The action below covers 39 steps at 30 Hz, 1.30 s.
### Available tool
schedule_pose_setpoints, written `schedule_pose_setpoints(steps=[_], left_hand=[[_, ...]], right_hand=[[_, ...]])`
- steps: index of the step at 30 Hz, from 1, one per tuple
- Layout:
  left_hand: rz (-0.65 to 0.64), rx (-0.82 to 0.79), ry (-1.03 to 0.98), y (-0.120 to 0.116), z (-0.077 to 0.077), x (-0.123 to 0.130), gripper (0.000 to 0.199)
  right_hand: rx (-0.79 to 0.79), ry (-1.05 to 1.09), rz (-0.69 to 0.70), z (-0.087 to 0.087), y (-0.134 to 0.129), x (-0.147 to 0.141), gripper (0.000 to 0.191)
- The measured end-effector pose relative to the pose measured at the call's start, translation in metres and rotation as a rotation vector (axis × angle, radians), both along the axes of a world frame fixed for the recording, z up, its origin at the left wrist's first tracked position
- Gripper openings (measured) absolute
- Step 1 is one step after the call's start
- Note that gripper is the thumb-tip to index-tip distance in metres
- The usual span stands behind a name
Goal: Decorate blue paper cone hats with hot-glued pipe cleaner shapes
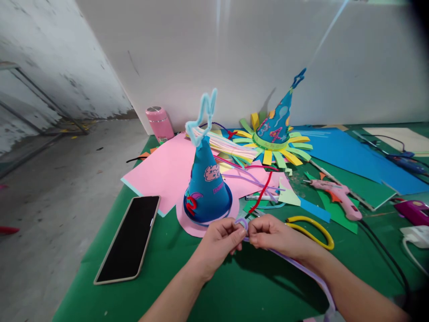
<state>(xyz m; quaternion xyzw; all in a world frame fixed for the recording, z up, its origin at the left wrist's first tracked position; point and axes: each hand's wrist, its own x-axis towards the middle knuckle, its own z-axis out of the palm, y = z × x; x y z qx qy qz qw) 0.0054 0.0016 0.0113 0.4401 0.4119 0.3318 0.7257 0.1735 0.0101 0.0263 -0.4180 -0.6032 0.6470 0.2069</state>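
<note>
Both hands fingertip-tight on lilac pipe cleaner

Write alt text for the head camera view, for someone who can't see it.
The person's left hand and right hand pinch a curved lavender pipe cleaner over a green table. A blue cone hat stands just beyond, another hat farther back; a phone lies left, a pink glue gun right.

bright glare streaks the flat white panel behind the smooth green tabletop, softly shadowed toward its near edge.
</note>
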Motion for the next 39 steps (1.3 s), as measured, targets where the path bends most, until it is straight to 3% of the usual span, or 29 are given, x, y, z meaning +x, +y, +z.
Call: schedule_pose_setpoints(steps=[7, 15, 31, 35, 39], left_hand=[[-0.011, 0.046, 0.043, 0.003, -0.001, -0.003, 0.024], [-0.006, 0.129, 0.071, 0.007, 0.004, -0.008, 0.025], [0.028, 0.058, -0.036, 0.009, 0.010, -0.013, 0.025], [0.004, 0.098, 0.049, 0.012, 0.015, -0.013, 0.024], [-0.102, 0.225, 0.234, 0.016, 0.029, -0.014, 0.023]], right_hand=[[0.005, -0.024, 0.017, -0.003, -0.003, -0.003, 0.016], [-0.104, 0.092, -0.174, 0.003, -0.010, -0.015, 0.021], [-0.036, 0.174, -0.438, -0.002, -0.024, -0.035, 0.021], [-0.040, 0.224, -0.459, -0.006, -0.027, -0.039, 0.021], [-0.045, 0.279, -0.463, -0.008, -0.029, -0.040, 0.020]])
